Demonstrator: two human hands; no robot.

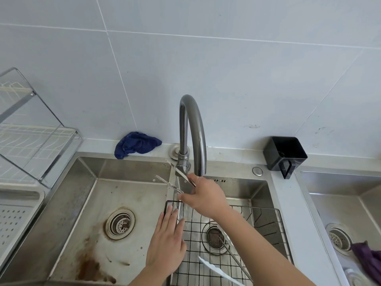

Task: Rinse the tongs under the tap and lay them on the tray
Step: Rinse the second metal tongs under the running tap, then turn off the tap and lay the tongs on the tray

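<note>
Metal tongs [173, 180] with serrated tips point up and to the left, their two arms spread apart. My right hand [204, 197] grips their handle end directly below the spout of the curved grey tap [193, 124]. Water appears to run off below the hand onto the black wire rack [266, 223] in the middle basin. My left hand [167, 240] is flat with its fingers together and holds nothing, hovering over the divider at the rack's left edge. A perforated grey tray [20, 195] sits at the far left.
A second pair of tongs [233, 259] and a white utensil [216, 271] lie on the rack. The stained left basin [123, 193] holds nothing. A dish rack [31, 141], a blue cloth [136, 144], a black container [284, 155] and a purple cloth [367, 259] ring the sinks.
</note>
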